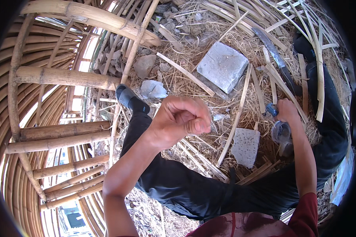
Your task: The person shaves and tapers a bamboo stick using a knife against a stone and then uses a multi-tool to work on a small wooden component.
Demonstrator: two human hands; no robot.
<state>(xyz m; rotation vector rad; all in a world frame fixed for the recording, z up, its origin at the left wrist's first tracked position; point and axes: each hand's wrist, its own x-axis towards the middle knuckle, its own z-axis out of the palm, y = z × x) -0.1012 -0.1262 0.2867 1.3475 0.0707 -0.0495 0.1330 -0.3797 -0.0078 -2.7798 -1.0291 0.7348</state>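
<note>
My left hand [182, 118] is raised in the middle, its fingers curled toward the thumb; anything inside is hidden or too small to make out. Lower and to the right, my right hand [287, 111] closes at a small blue object [271, 109], whose kind I cannot tell. Beside that wrist is a clear plastic container [281, 132], partly hidden by the forearm. Farther off, a long dark curved blade [271, 47] lies on the straw near my right leg. A square grey concrete block [223, 67] rests between my legs, and a smaller pitted block [245, 147] sits nearer me.
Pale split bamboo strips [238, 114] are scattered over the straw, with more heaped at the far right. Bamboo poles [67, 77] form a frame on the left. Rocks [144, 66] lie beyond my left foot [126, 96]. A light-blue plastic sheet [343, 177] is at the right edge.
</note>
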